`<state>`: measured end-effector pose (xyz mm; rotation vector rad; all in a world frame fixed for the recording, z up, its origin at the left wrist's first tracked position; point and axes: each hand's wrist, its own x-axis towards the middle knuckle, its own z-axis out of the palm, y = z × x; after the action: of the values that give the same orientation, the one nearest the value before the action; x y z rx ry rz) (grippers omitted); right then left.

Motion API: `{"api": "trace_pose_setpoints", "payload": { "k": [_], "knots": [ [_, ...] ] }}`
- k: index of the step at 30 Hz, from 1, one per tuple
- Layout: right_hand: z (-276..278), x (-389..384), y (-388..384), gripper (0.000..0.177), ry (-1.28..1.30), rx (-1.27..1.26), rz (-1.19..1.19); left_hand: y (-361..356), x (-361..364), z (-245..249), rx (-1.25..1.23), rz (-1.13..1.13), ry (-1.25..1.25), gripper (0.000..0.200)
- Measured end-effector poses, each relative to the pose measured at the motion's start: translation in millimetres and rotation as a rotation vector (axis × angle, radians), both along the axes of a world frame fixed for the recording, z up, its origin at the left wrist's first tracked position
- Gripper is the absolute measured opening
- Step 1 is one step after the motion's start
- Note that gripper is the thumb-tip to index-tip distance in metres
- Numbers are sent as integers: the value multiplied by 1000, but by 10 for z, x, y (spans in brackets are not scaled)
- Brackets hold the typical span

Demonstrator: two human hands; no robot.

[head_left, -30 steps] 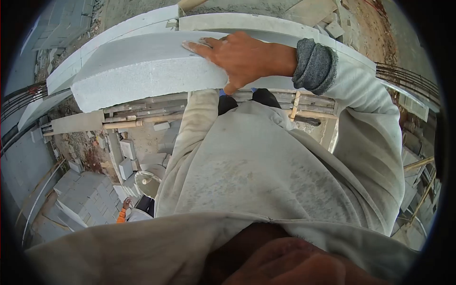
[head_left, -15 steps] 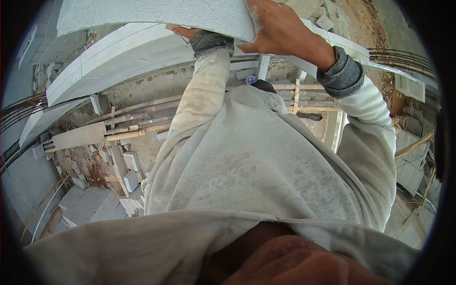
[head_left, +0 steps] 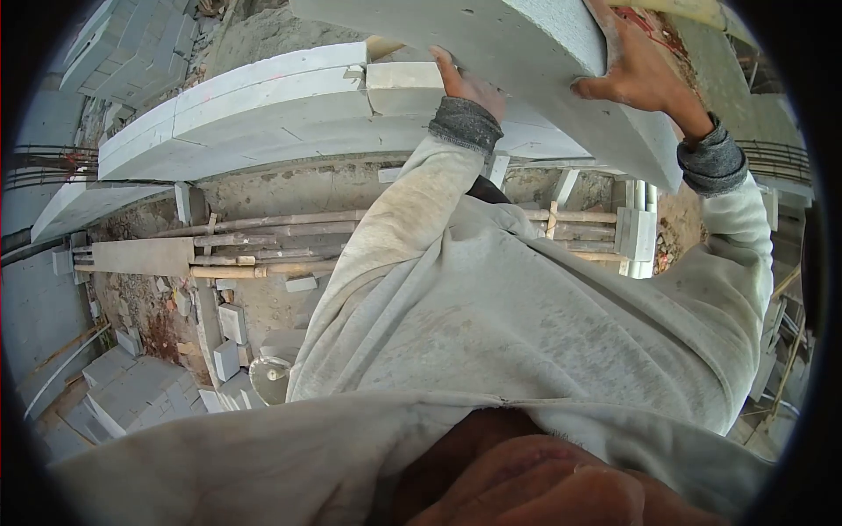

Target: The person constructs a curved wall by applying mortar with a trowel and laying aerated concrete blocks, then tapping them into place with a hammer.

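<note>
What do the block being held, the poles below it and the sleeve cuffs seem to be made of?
Block: probably aerated concrete; pale grey, matt, with small dark marks on its face.
Poles: likely bamboo or wood; round, tan to grey-brown, dull.
Cuffs: soft fabric, perhaps knit; dark grey, creased around the wrists.

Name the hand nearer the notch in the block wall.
Left. The left hand is slightly right of the notch, against the held block; the right hand grips that block farther right.
</note>
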<state>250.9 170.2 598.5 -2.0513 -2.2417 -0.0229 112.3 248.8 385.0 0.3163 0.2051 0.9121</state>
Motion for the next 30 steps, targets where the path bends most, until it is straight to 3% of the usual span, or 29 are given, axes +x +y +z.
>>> {"api": "trace_pose_setpoints", "payload": {
  "k": [4,8,12,14,16,18,22,25,26,28,30],
  "knots": [
    [-18,218,345,109,-49,56,130,128,75,-16,-48,-98,136,125],
    [-58,290,727,106,44,-108,176,463,285,-284,-94,-154,147,123],
    [-247,532,1140,103,5,-92,169,841,388,-559,-76,-242,237,111],
    [-401,721,1317,102,-21,-47,218,947,244,-795,44,-312,370,100],
    [-550,867,1463,100,-53,-83,247,923,-66,-1181,93,-222,499,83],
    [-692,951,1631,99,-75,-105,233,814,-530,-1806,-48,-171,547,76],
    [-1048,1195,1918,99,-97,-143,281,-10,-1743,-2690,-495,126,767,81],
    [-1190,1230,2071,102,-47,-293,240,-1021,-2615,-3191,-849,360,987,81],
    [-1290,1267,2109,105,-66,-271,278,-1394,-2901,-3240,-928,266,1119,83],
    [-1525,1353,2133,110,-110,-226,353,-2179,-3200,-3356,-1194,337,1139,88],
    [-1645,1357,2207,114,-94,-292,330,-2785,-3180,-3114,-1283,367,1181,90]
  ]
}}
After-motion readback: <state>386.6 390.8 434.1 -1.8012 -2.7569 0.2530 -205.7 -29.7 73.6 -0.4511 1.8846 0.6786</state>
